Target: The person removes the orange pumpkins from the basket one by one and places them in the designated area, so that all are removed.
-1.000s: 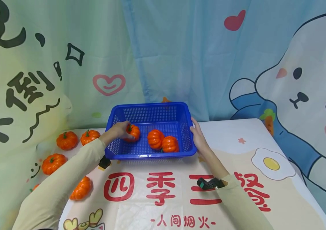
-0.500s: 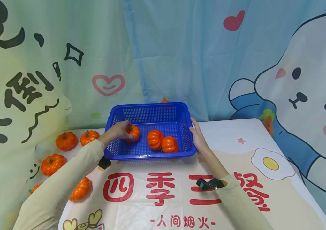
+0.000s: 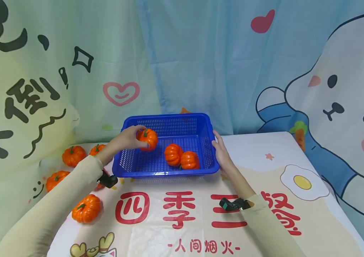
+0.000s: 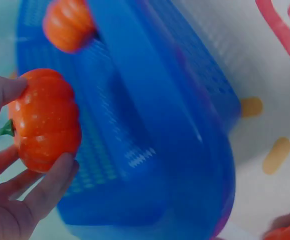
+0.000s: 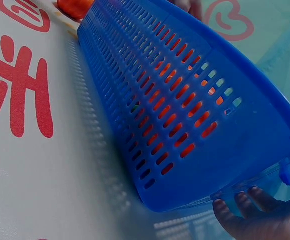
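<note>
pinches an orange pumpkin (image 3: 149,140) between thumb and fingers of the left hand (image 3: 128,138), over the left part of a blue basket (image 3: 165,125), apart from two more pumpkins (image 3: 173,155) lying inside and touching one another. shows the green stem (image 3: 145,131) on top in the head view; in the left wrist view, aims that stem at the left edge and sets the long axis of the squat, ribbed body nearly upright, across the stem. runs the basket's own long axis left to right along the tabletop (image 3: 246,146).

stretches the left forearm (image 3: 63,203) diagonally in from the lower left, past loose pumpkins (image 3: 87,208) on the tabletop. slants the right forearm (image 3: 271,228) in from the lower right, laying the right hand (image 3: 221,153) against the basket's right end, fingers extended and touching its outer side. cannot tell whether the pinched pumpkin clears the basket floor.
</note>
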Demonstrator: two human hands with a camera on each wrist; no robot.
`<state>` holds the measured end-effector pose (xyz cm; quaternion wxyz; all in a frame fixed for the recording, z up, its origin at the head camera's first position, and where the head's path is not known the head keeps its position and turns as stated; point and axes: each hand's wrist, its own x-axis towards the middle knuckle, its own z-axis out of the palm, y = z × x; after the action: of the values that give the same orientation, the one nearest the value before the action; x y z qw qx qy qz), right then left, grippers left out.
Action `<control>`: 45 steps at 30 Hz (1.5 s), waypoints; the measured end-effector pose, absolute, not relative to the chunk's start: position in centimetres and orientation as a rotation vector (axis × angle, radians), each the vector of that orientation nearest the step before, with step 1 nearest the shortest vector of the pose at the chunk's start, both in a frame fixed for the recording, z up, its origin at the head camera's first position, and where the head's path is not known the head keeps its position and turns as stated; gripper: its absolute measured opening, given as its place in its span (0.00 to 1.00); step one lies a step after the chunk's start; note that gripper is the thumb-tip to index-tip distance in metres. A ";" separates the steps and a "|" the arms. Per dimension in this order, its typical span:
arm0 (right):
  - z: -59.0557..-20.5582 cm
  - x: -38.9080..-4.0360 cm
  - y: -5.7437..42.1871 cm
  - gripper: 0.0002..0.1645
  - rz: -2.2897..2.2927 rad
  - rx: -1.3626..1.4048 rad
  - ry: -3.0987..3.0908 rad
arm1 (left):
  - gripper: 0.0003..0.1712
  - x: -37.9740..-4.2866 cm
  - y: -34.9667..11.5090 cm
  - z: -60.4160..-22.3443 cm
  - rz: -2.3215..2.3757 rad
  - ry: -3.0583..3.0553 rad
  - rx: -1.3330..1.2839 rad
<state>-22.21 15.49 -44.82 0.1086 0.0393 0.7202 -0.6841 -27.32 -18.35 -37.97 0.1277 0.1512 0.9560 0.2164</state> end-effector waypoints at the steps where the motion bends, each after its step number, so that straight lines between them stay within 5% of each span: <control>1: -44.8 -22.3 15.5 0.32 -2.016 0.114 2.116 | 0.43 -26.9 -18.4 -37.5 0.649 2.789 0.458; 11: -46.5 -23.4 15.8 0.32 -2.049 0.102 2.098 | 0.43 -19.9 -19.8 -34.8 0.853 2.819 0.573; 27: -47.3 -23.6 16.0 0.32 -2.054 0.092 2.107 | 0.43 -8.4 -22.4 -36.0 1.099 2.817 0.442; 45: -45.2 -22.4 15.7 0.33 -2.093 0.092 2.043 | 0.44 -6.1 -23.2 -39.5 0.863 2.839 0.231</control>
<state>-22.38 15.66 -45.17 0.1075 0.0311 0.6941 -0.7111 -6.11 -23.23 -39.47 0.0825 0.0773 0.9506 0.2890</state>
